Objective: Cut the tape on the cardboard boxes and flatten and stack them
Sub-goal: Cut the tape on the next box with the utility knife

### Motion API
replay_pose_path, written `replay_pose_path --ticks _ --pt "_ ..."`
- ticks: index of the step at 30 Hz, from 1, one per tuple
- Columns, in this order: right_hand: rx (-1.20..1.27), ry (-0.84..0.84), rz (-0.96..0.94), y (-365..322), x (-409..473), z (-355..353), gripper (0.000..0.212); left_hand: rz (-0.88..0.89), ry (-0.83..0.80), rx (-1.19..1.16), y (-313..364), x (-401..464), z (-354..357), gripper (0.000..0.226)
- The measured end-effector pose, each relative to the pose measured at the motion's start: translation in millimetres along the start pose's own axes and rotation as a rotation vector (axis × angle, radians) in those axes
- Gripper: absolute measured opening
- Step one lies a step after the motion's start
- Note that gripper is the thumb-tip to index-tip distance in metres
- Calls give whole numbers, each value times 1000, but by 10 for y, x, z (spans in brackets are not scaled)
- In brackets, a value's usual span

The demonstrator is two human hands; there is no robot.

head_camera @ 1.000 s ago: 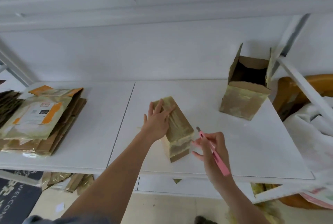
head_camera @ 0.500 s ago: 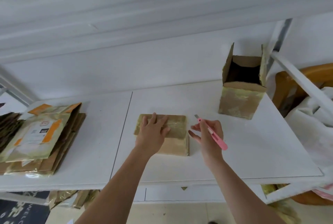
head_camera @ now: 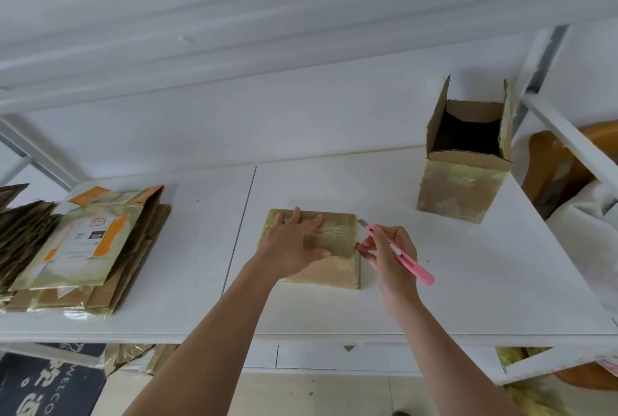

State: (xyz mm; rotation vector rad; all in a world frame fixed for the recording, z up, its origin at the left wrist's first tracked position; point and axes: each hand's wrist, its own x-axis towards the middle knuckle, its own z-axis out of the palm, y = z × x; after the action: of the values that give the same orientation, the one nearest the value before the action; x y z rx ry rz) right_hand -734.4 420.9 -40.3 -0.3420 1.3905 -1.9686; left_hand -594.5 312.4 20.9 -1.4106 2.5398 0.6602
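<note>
Cardboard, taped box [head_camera: 334, 270] lay under the flat, spread left hand [head_camera: 294, 245] while the right hand [head_camera: 389, 255] pinched a pink utility knife [head_camera: 401, 253]; an open-topped box [head_camera: 463, 178] stood well apart.

We see our own two bare forearms and hands, with no sleeve showing on either arm anywhere up to the bottom edge of the view. Our left hand [head_camera: 294, 245] wears no ring, watch, glove or band; its fingers are slim, with short, plain nails. Our right hand [head_camera: 393, 257] is equally unadorned, and the wrist behind it is bare too. Both forearms look smooth and slender, free of markings or jewellery.
</note>
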Motion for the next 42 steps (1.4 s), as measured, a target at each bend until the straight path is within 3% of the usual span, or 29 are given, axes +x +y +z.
replay_pose_path --ticks 19,27,42 --pt "-14 35 -48 93 5 30 11 29 18 15 -16 6 32 76" --pt "-44 -50 11 -9 111 -22 21 33 19 62 -28 -6 52 73" --pt "-161 -130 -109 53 -217 -111 26 56 -9 105 -63 0 51 74"
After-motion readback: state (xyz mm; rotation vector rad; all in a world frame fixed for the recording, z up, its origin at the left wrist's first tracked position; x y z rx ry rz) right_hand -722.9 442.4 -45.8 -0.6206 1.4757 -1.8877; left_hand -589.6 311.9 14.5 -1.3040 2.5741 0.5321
